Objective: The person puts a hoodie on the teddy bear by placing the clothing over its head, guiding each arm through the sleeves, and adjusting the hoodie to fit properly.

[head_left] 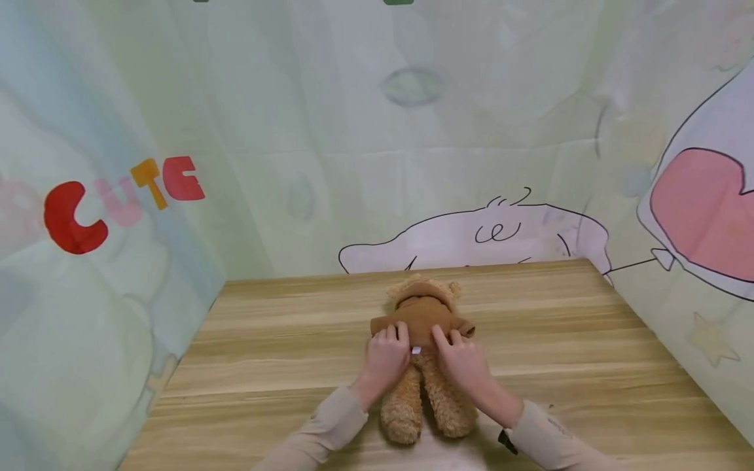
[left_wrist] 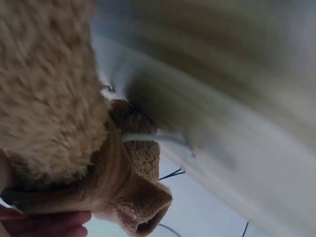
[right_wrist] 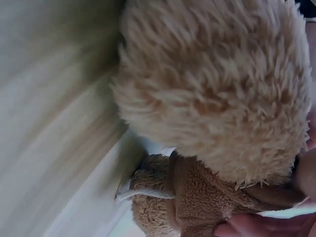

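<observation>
A teddy bear (head_left: 403,405) with curly light-brown fur lies on the wooden table, head away from me and legs toward me. It wears a brown hoodie (head_left: 421,320), its hood up by the head and a small white tag (head_left: 416,350) at the lower hem. My left hand (head_left: 385,355) pinches the hem on the left side; my right hand (head_left: 464,361) pinches it on the right. In the left wrist view, fingers (left_wrist: 54,224) lie against the hoodie's edge. The right wrist view has fingers (right_wrist: 247,226) at the hem, beside a white drawstring (right_wrist: 148,192).
The wooden table (head_left: 265,360) extends around the bear. Printed curtains (head_left: 353,131) hang behind it and along both sides. A dark band (head_left: 508,441) shows at my right wrist.
</observation>
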A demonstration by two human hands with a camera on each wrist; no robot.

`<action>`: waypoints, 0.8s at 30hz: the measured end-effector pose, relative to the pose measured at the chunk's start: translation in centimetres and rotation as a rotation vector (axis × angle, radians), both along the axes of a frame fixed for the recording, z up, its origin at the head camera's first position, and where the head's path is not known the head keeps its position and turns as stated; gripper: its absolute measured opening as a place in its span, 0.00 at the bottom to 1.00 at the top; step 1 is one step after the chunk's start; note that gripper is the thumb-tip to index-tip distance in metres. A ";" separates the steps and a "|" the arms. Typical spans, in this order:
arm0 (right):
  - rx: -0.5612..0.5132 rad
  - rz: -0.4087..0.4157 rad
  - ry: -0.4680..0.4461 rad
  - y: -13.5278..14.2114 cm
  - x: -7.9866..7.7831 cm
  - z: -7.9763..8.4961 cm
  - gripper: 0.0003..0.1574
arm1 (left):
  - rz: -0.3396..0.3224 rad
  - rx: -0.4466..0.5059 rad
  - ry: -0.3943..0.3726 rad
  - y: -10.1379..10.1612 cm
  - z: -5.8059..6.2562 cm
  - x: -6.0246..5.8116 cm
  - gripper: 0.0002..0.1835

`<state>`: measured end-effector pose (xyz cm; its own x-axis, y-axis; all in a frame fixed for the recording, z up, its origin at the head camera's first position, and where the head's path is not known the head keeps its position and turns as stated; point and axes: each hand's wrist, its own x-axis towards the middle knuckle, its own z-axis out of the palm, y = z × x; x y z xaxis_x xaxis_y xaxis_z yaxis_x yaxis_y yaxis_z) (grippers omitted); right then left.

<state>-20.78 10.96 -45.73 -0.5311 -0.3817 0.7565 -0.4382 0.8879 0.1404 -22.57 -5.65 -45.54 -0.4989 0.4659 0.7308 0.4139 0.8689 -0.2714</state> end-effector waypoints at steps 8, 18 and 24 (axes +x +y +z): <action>-0.205 -0.039 -0.379 0.8 1.3 -1.2 0.17 | 0.029 0.633 -0.622 -1.9 -2.5 1.7 0.25; -0.778 0.129 -0.895 1.3 0.1 -1.0 0.14 | -0.196 1.357 -1.151 -1.4 -2.6 1.0 0.08; -1.024 0.163 -1.025 1.2 -0.7 -0.7 0.19 | -0.245 1.657 -1.126 -0.3 -2.9 0.6 0.08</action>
